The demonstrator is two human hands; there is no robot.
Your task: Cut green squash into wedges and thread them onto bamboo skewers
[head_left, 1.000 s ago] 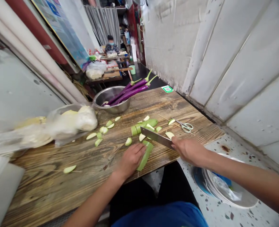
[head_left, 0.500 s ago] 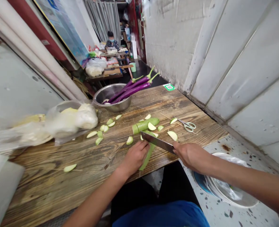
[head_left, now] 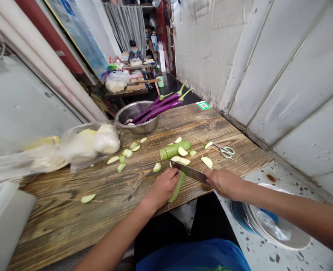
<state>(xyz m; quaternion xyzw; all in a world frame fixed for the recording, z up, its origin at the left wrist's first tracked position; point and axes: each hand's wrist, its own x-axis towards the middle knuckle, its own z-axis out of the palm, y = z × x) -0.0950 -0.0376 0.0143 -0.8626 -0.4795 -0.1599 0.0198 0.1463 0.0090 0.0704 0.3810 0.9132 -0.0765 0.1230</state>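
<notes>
Right hand (head_left: 224, 183) is gripping knife (head_left: 189, 172), left hand (head_left: 165, 185) is holding green vegetable piece (head_left: 178, 186) in its fingers nearside of knife, slices (head_left: 182, 151) are lying beyond knife.

The wooden surface (head_left: 59, 229) carries scattered pale-green slices (head_left: 207, 162), two larger green vegetable pieces (head_left: 173, 151), scissors (head_left: 222, 148), a metal bowl (head_left: 139, 129), a plastic bag (head_left: 106, 140) and a sticker (head_left: 203, 105).
</notes>
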